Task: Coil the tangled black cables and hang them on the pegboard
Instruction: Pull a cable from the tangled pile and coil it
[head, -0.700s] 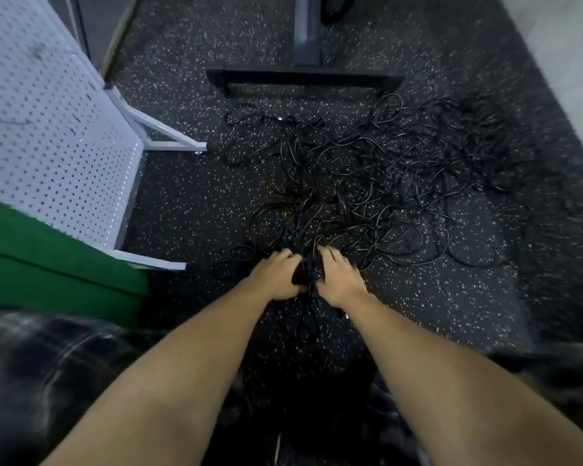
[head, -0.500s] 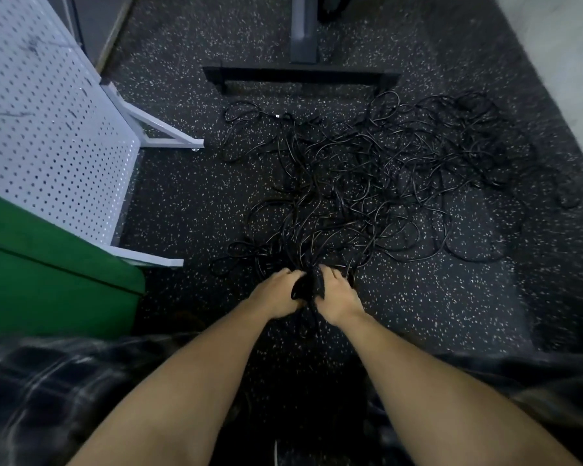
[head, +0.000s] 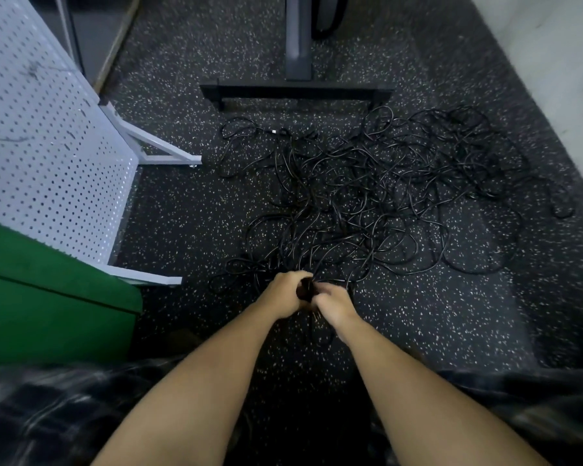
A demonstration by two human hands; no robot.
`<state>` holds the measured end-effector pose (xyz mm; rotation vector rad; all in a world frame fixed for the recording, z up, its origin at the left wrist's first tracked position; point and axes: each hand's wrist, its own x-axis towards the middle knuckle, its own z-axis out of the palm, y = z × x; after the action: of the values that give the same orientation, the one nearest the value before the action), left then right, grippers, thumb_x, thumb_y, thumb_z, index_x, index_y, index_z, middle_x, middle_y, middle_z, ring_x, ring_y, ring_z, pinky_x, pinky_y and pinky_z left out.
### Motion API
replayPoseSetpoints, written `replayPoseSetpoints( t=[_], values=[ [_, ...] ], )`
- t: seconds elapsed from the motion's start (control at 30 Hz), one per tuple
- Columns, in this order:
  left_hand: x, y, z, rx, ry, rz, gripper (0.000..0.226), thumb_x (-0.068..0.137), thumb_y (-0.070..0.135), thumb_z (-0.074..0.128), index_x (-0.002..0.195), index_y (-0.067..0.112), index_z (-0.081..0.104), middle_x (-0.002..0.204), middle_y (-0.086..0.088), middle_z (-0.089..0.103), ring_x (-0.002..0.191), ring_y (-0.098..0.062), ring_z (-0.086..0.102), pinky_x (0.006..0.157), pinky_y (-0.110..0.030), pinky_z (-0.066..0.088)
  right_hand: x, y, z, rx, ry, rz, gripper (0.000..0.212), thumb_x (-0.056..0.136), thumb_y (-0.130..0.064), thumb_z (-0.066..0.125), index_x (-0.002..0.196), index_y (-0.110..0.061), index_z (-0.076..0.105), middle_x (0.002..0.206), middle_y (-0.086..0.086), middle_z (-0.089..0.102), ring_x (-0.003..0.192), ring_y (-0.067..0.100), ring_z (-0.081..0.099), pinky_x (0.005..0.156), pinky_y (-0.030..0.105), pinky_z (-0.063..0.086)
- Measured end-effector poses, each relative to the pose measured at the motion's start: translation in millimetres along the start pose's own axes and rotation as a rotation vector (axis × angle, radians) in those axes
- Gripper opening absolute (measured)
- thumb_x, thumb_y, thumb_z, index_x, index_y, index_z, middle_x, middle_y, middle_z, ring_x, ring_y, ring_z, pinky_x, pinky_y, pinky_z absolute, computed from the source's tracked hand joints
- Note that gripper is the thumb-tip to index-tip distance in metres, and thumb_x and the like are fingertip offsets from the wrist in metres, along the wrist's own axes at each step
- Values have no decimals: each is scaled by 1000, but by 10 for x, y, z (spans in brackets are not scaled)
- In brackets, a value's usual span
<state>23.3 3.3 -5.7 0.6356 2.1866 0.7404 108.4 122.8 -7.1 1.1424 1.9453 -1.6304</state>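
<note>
Left grip [head: 285, 294] and right grip [head: 334, 306] both clench a bunch of the thin tangled black cables [head: 367, 196] sprawled beyond them on dark speckled floor [head: 182, 213].

Your left hand [head: 284, 294] and right hand [head: 334, 307] grip a bunch of the black cables [head: 367, 183], whose tangle sprawls toward one o'clock. The pegboard [head: 48, 146] stands at ten o'clock.

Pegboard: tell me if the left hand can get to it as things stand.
Probably yes. The pegboard stands to the left of the left hand with only bare floor between. But that hand grips cables joined to the tangle, which may drag.
</note>
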Motion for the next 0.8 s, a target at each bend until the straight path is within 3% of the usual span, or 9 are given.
replayPoseSetpoints(
  t=[0.07,0.13,0.27,0.33,0.43,0.53,0.63,0.73,0.8],
  values=[
    [44,172,-182,-17,38,3,46,88,6,79,132,14,68,96,6,63,94,-13,61,87,-24,48,-15,-216,-124,129,42,13,36,82,1,58,103,-16,81,106,19,77,98,27,67,96,45,54],
    [59,364,-393,-5,51,25,46,91,4,73,135,16,67,99,2,65,98,-16,63,86,-21,45,-74,-454,-264,217,63,-9,34,88,1,60,110,-13,81,107,15,77,103,28,69,96,40,54],
    [63,779,-888,82,73,99,45,93,10,72,136,18,66,110,-4,71,96,-17,65,79,-17,42,-328,-949,-576,120,42,-151,32,97,1,61,124,-8,74,120,9,74,110,21,67,87,23,53],
    [57,982,-1130,118,116,132,45,92,8,73,136,18,67,113,-7,74,92,-17,65,79,-19,45,-506,-1239,-753,-1,49,-247,31,100,0,58,126,-8,73,119,6,72,111,20,63,89,24,48],
    [-25,1307,-1473,179,255,208,32,92,11,75,123,19,75,115,-7,74,106,-23,69,94,-29,52,-765,-1644,-1010,-198,75,-366,32,104,-3,55,132,-10,69,121,2,68,117,18,58,98,26,39],
    [-206,1620,-1768,271,395,346,25,91,16,78,116,24,75,116,-4,70,110,-26,66,98,-40,53,-995,-2004,-1231,-360,123,-485,36,104,-6,56,137,-10,67,131,5,68,125,19,60,102,25,41],
    [-450,1876,-2026,306,506,503,27,90,12,77,116,21,77,115,-3,74,109,-24,68,98,-37,52,-1273,-2340,-1395,-427,174,-586,32,103,-9,58,132,-13,71,127,3,72,120,19,65,109,32,47],
    [-686,2075,-2268,356,587,564,23,93,8,72,112,18,80,110,-3,78,107,-24,70,96,-37,53,-1620,-2615,-1479,-472,221,-692,29,103,-12,58,124,-21,76,121,-3,75,115,14,67,106,33,50],
    [-825,2188,-2423,400,617,572,20,95,9,70,111,16,80,107,-5,79,105,-26,71,93,-41,54,-1864,-2735,-1504,-449,298,-783,28,103,-18,59,121,-27,77,118,-10,74,111,8,66,96,25,50]
  ],
)
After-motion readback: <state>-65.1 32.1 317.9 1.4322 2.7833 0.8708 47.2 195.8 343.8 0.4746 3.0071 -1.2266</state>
